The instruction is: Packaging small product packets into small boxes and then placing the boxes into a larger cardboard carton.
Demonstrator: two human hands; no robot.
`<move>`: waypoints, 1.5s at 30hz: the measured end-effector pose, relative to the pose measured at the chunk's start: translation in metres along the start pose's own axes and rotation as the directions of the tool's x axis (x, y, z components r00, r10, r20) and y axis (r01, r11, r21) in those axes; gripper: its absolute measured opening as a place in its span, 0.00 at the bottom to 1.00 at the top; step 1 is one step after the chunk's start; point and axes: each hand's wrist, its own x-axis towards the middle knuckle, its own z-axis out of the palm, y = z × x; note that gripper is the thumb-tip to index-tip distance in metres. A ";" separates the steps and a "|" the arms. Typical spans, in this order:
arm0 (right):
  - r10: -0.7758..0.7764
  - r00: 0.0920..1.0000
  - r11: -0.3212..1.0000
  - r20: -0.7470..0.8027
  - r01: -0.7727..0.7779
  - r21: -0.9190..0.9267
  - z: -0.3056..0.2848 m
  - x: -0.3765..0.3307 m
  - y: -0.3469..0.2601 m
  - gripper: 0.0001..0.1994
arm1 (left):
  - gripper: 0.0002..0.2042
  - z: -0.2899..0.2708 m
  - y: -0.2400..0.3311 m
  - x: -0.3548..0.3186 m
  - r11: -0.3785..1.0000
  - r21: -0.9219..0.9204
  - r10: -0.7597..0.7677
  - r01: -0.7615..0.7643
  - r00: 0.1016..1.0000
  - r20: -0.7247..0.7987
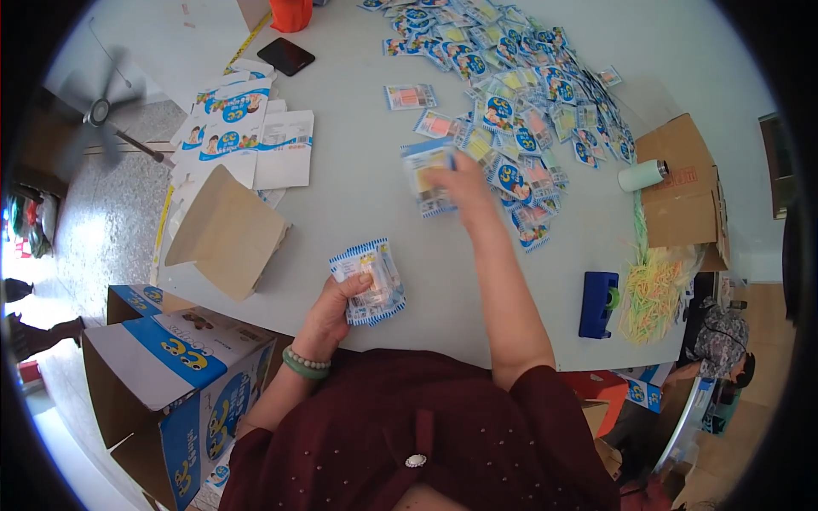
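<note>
My left hand (334, 308) is closed on a small stack of blue-and-white sachets (375, 281), its thumb lying across the top one. Farther off and to the right, my right hand (463, 181) grips another blue-edged sachet (423, 177) with a yellowish middle; hand and sachet are slightly blurred. Beyond it spreads a big heap of similar sachets (511, 111), with blue, pink, yellow and green showing. One sachet (410, 96) with a pink middle lies apart, left of the heap.
Flat printed cartons (285, 149), a bent cardboard piece (226, 230) and a black phone (286, 56) lie at left. Right are a blue tape dispenser (599, 305), coloured strips (652, 298), a pale bottle (643, 175) and a brown box (682, 192). An open printed box (179, 358) stands lower left.
</note>
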 end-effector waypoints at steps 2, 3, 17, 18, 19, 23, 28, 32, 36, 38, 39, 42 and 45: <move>-0.019 0.999 0.600 0.027 0.032 -0.799 0.019 0.017 0.006 0.22 | 0.24 0.003 0.000 0.000 1.000 -0.009 0.007 -0.007 1.000 -0.010; -0.020 0.999 0.603 0.030 0.036 -0.797 0.018 0.017 0.009 0.22 | 0.24 0.004 0.000 0.001 1.000 0.001 0.003 -0.003 1.000 -0.001; -0.210 0.956 0.244 0.207 0.256 -0.935 0.028 -0.058 0.026 0.25 | 0.21 0.005 0.004 0.000 1.000 -0.008 0.025 -0.025 1.000 -0.008; -0.214 0.953 0.245 0.213 0.264 -0.933 0.031 -0.059 0.021 0.25 | 0.20 0.007 0.003 0.000 0.999 -0.026 0.025 -0.026 0.999 -0.037; -0.094 0.986 0.298 0.134 0.157 -0.942 0.036 -0.062 0.012 0.24 | 0.19 0.008 0.001 -0.002 0.998 -0.048 0.025 -0.029 0.997 -0.070; 0.163 0.987 0.699 0.010 -0.108 -0.707 0.020 -0.061 0.017 0.22 | 0.17 0.015 0.006 -0.008 0.999 0.014 0.055 -0.053 0.979 -0.198; 0.165 0.969 0.977 0.185 -0.186 0.104 0.011 -0.090 0.016 0.21 | 0.16 0.020 0.016 -0.007 0.986 0.098 0.159 -0.134 0.930 -0.331; 0.124 0.910 0.909 0.396 -0.264 0.322 0.051 -0.109 0.015 0.22 | 0.13 0.015 -0.004 0.004 0.926 0.301 0.330 -0.228 0.875 -0.353; 0.249 0.908 0.855 0.338 -0.370 0.364 0.053 -0.103 0.037 0.20 | 0.15 0.018 -0.004 -0.002 0.957 0.096 0.289 -0.273 0.924 -0.252; 0.227 0.909 0.884 0.349 -0.343 0.319 0.054 -0.107 0.038 0.20 | 0.17 0.019 -0.002 -0.009 0.965 0.065 0.264 -0.256 0.925 -0.274; 0.205 0.913 0.911 0.352 -0.310 0.273 0.054 -0.110 0.039 0.20 | 0.19 0.018 -0.002 -0.010 0.967 0.085 0.256 -0.242 0.937 -0.237; 0.162 0.891 0.931 0.425 -0.281 0.234 0.050 -0.111 0.037 0.21 | 0.22 0.014 -0.003 -0.009 0.961 0.111 0.269 -0.252 0.947 -0.175; 0.120 0.873 0.929 0.473 -0.267 0.257 0.046 -0.113 0.042 0.25 | 0.24 0.016 0.000 -0.011 0.957 0.117 0.277 -0.264 0.954 -0.117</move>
